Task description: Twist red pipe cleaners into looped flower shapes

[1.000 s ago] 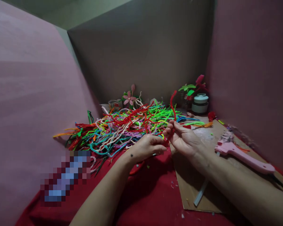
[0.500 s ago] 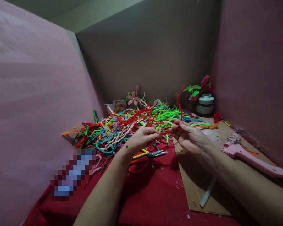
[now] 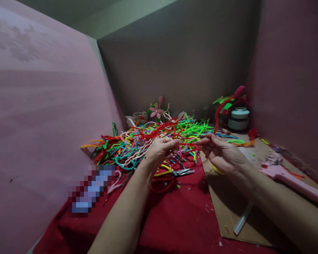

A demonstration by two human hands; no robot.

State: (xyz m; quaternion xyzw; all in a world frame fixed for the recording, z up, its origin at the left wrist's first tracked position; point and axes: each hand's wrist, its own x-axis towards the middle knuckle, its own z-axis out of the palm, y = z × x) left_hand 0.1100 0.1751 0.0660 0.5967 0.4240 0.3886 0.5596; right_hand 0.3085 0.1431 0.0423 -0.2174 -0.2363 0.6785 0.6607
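A red pipe cleaner (image 3: 217, 116) runs between my two hands. My left hand (image 3: 162, 148) is closed, thumb and fingers pinching one stretch of it. My right hand (image 3: 219, 150) pinches it too, and the free end curves upward above the fingers. Between the hands the red strand is roughly level. Below them on the red cloth lie scissors (image 3: 181, 172) with blades pointing right. Behind the hands spreads a heap of coloured pipe cleaners (image 3: 137, 141), in red, green, pink, teal and other colours.
Cardboard (image 3: 222, 211) lies at right, with a clear glue stick (image 3: 242, 218) and a pink glue gun (image 3: 294, 180) on it. A lidded jar (image 3: 238, 119) and pipe-cleaner flowers (image 3: 157, 110) stand at the back. Pink walls rise on both sides.
The view has shifted, so everything sits further right in the picture. The red pipe cleaner's free end leans more to the right. Both hands keep their pinch on it.
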